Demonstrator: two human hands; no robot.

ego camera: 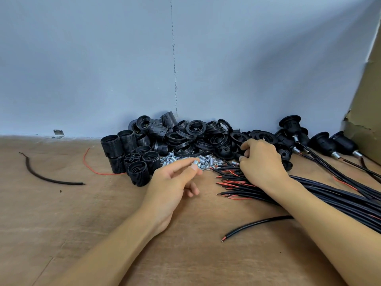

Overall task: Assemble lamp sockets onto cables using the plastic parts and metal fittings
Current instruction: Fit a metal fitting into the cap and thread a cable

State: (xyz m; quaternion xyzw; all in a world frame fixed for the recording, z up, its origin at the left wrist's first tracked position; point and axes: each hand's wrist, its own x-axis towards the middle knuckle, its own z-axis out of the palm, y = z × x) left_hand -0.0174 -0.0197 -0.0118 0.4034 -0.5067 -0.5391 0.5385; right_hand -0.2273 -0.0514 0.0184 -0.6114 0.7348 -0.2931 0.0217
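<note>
My left hand (175, 178) pinches a small silver metal fitting (196, 163) between thumb and forefinger, just above the heap of metal fittings (208, 158). My right hand (261, 162) reaches into the pile of black plastic caps and rings (198, 133), its fingers curled on a black cap (240, 156) at the pile's near edge. Black threaded socket bodies (132, 155) stand at the left of the pile. A bundle of black cables (321, 193) with red and black wire ends lies under my right forearm.
Finished sockets on cables (329, 143) lie at the back right beside a cardboard sheet (367, 100). A loose black cable (257, 223) lies near the front, a dark cable scrap (41, 174) and a red wire (90, 166) at left. A blue wall stands behind.
</note>
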